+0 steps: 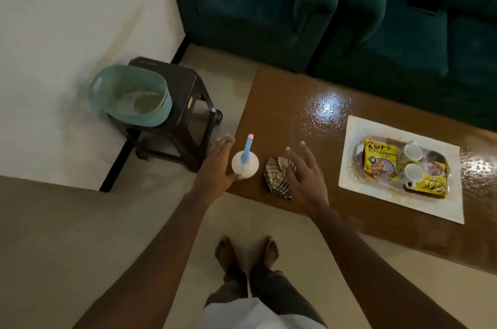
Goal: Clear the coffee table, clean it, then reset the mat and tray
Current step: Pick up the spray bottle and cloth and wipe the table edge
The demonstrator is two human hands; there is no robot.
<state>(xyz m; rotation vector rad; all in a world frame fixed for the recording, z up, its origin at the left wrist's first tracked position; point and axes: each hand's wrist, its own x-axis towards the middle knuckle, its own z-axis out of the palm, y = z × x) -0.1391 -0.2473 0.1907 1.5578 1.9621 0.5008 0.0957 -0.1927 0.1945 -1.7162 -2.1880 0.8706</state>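
A brown glossy coffee table [290, 102] runs from the middle to the right edge. At its near left corner stands a white spray bottle [245, 164] with a blue and pink nozzle. My left hand [217, 164] is open just left of it, thumb touching its side. A striped cloth [277, 176] lies crumpled beside the bottle. My right hand [305, 172] hovers open over the cloth's right edge, fingers spread. Farther right a white mat [441, 202] carries a tray [360, 145] with two white cups [412, 152] and yellow snack packets [380, 160].
A teal plastic basket [131, 94] sits on a dark stool [185, 102] left of the table. Dark green sofas [336, 6] stand behind the table. My bare feet [246, 252] are on the tiled floor in front of it.
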